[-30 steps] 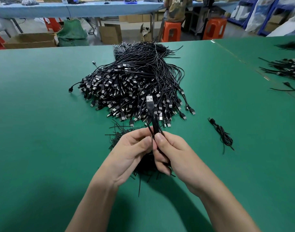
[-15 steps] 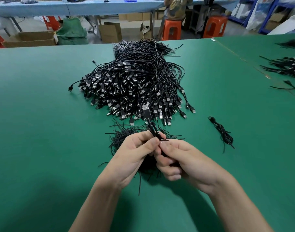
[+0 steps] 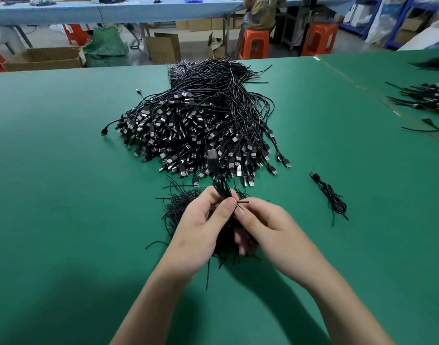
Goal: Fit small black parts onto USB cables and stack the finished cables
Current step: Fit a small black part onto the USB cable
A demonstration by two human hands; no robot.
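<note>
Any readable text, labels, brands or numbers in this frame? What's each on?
"OWN": pale letters on the back of a shirt at the far table, cut by the frame's top edge, so probably incomplete.
USB plugs in the cable pile: markings too small to read.
Cardboard boxes: no legible print.

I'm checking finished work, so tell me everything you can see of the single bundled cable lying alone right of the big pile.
The lone cable is thin, black and plastic-coated by its look, folded into a loose bundle. A USB plug sits at its far end, and a free tail trails toward the near side. It lies flat on the green table, right of the big pile and apart from it. Only the table touches it. Whether a tie binds it is too small to tell.
</note>
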